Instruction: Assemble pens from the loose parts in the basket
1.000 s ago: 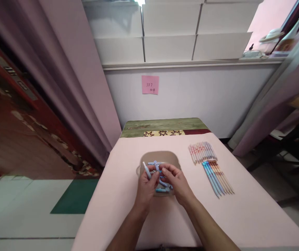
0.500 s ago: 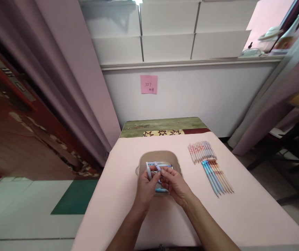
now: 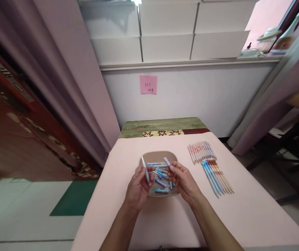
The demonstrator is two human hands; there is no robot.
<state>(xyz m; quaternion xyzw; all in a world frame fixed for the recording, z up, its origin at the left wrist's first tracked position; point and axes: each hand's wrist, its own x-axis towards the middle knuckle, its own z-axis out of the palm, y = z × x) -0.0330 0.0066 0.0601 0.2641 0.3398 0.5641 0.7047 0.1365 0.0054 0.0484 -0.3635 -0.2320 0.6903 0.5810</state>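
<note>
My left hand (image 3: 139, 184) pinches a pale blue pen barrel (image 3: 146, 169) that stands tilted, its whitish end up. In my right hand (image 3: 182, 179), thumb and fingers close on a short lavender pen part (image 3: 166, 161), its lower end hidden by the fingertips. The two hands are apart, over a beige plastic basin (image 3: 159, 153). Inside lie several loose blue and lavender pen parts, among them a lavender piece (image 3: 160, 183) and a light blue piece with a clip (image 3: 161, 190).
To the right, a row of pink-to-grey pens (image 3: 202, 152) lies on the pale pink cloth (image 3: 107, 209). Just below it is a row of blue and tan pens (image 3: 217, 177). A pink note (image 3: 148, 84) is stuck on the wall behind the table.
My hands have moved apart, left hand leftward and right hand rightward, each with its pen part. More of the basin's contents now shows between them.
</note>
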